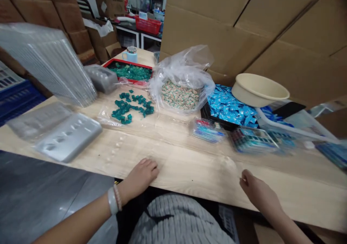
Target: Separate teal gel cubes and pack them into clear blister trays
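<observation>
My left hand (143, 173), with a bangle and a beaded bracelet at its wrist, rests at the table's front edge. Its fingers are curled together; anything under them is hidden. Farther right, my right hand (258, 191) hovers or rests by the same edge, its fingers closed in a loose fist. What it holds, if anything, cannot be made out. Faint clear plastic (118, 146) lies on the wood beyond my left hand. Nearest on the left is a stack of clear blister trays (69, 137). Beyond my right hand lie filled clear packs (252, 141), blurred.
Teal pieces (123, 108) are scattered behind a red tray (149, 69) of green pieces. A plastic bag (187, 63) holds small printed pieces. Blue sachets (230, 105) fill a black tray beside a cream basin (260, 90). Tall clear trays (54, 60) stand left; cardboard (211, 27) walls the back.
</observation>
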{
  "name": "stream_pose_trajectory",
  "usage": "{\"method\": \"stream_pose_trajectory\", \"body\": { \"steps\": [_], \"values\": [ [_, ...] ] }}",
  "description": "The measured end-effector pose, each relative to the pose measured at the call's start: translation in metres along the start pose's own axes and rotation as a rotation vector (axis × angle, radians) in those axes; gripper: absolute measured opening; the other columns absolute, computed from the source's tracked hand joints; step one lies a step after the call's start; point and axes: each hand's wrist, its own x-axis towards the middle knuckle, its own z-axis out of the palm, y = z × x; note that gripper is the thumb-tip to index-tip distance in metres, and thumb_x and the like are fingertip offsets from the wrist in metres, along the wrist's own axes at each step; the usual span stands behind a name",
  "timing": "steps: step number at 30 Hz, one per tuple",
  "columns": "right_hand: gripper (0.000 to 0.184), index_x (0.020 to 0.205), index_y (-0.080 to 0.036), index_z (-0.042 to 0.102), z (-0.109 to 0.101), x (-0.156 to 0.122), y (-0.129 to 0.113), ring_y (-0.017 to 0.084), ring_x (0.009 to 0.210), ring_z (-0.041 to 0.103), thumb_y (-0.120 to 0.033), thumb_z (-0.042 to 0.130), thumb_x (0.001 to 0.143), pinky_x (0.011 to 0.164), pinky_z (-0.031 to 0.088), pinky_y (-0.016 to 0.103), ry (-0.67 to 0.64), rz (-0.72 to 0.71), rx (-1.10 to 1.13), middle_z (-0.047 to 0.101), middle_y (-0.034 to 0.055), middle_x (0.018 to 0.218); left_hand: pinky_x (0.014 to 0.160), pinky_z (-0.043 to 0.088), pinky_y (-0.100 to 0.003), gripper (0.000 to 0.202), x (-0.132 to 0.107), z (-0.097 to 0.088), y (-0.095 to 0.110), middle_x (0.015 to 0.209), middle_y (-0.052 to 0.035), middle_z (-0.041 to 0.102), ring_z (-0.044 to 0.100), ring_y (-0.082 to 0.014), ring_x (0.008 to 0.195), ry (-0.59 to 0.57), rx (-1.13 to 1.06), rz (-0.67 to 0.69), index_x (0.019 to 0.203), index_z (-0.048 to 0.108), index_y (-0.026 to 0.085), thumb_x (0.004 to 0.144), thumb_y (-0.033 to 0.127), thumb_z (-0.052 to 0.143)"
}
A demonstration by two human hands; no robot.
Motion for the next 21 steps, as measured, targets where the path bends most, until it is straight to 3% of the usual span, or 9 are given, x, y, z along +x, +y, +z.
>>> {"method": "stream_pose_trajectory", "body": {
  "steps": [4,7,9,12,14,17,21],
  "values": [
    [0.008,0.069,-0.021,0.040,0.027,0.004,-0.008,0.019,0.057,0.056,-0.019,0.036,0.076,0.047,0.024,0.024,-0.012,-0.122,0.104,0.060,0.0054,0.062,0.082,0.034,-0.034,0.013,0.016,-0.016,0.008,0.090,-0.0057,0.053,0.047,-0.0187,0.090,0.023,-0.010,-0.024,0.081,0.054,0.017,0.082,0.024,0.043],
    [0.009,0.070,-0.021,0.043,0.042,0.000,-0.032,0.016,0.056,0.054,-0.016,0.037,0.075,0.049,0.025,0.024,0.047,-0.240,0.187,0.061,0.0037,0.063,0.081,0.034,-0.033,0.012,0.043,-0.021,0.035,0.091,-0.0050,0.054,0.047,-0.0186,0.090,0.027,-0.031,0.067,0.085,0.054,0.018,0.080,0.027,0.046],
    [0.011,0.071,-0.020,0.044,0.042,0.001,-0.043,0.015,0.056,0.053,-0.015,0.035,0.076,0.050,0.026,0.024,0.101,-0.257,0.226,0.061,0.0035,0.065,0.081,0.034,-0.031,0.013,0.065,-0.013,0.062,0.087,-0.0032,0.056,0.048,-0.0170,0.088,-0.009,-0.061,0.255,0.083,0.055,0.019,0.081,0.028,0.046],
    [0.010,0.074,-0.020,0.044,0.033,0.008,-0.042,0.015,0.054,0.052,-0.016,0.035,0.076,0.049,0.025,0.023,0.154,-0.207,0.268,0.059,0.0026,0.062,0.079,0.036,-0.030,0.022,0.097,0.012,0.099,0.090,-0.0021,0.057,0.049,-0.0166,0.089,-0.071,-0.089,0.557,0.087,0.056,0.021,0.080,0.039,0.046],
    [0.008,0.074,-0.020,0.044,0.026,0.013,-0.034,0.015,0.052,0.052,-0.017,0.036,0.076,0.047,0.024,0.023,0.174,-0.146,0.299,0.056,0.0014,0.057,0.079,0.036,-0.032,0.032,0.111,0.027,0.107,0.094,-0.0044,0.057,0.049,-0.0194,0.091,-0.066,-0.047,0.590,0.089,0.057,0.020,0.077,0.048,0.045],
    [0.006,0.070,-0.021,0.040,0.022,0.019,-0.036,0.015,0.050,0.051,-0.017,0.038,0.074,0.046,0.025,0.022,0.137,-0.138,0.407,0.053,-0.0002,0.053,0.082,0.035,-0.036,0.039,0.114,0.031,0.087,0.090,-0.0075,0.056,0.048,-0.0226,0.092,-0.032,0.040,0.405,0.085,0.058,0.016,0.073,0.052,0.049],
    [0.011,0.064,-0.022,0.033,0.024,0.026,-0.079,0.014,0.050,0.050,-0.016,0.034,0.073,0.047,0.029,0.022,0.042,-0.247,0.552,0.051,-0.0013,0.052,0.094,0.028,-0.039,0.045,0.090,0.012,0.035,0.105,-0.0101,0.053,0.042,-0.0249,0.104,0.034,0.104,0.171,0.092,0.055,0.014,0.068,0.051,0.055]
  ]
}}
